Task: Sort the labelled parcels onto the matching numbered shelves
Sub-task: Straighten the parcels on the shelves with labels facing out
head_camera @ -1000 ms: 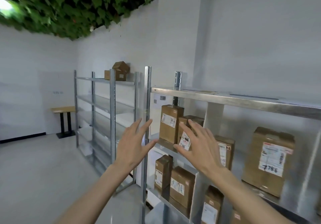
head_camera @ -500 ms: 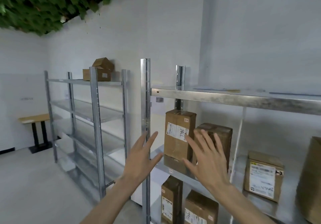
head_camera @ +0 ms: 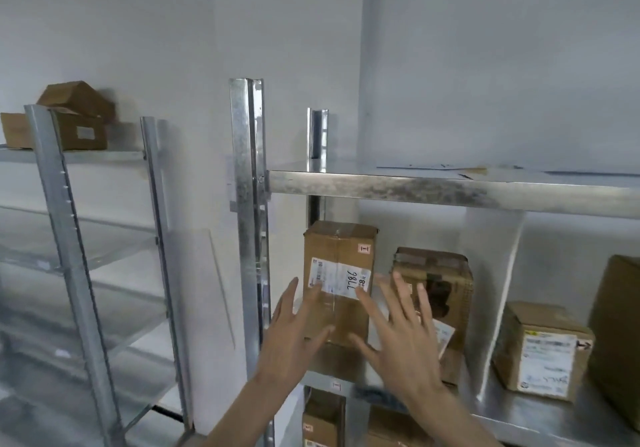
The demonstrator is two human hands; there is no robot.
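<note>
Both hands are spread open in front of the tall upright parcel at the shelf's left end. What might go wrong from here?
The tall parcel stands upright near the shelf edge; a one-sided push from the left hand or right hand might tip it. It could also knock the taped parcel beside it.

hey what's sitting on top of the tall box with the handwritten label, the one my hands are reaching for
Nothing rests on the tall box: its taped top is bare, with open space up to the metal shelf above. The hands cover part of its lower front.
</note>
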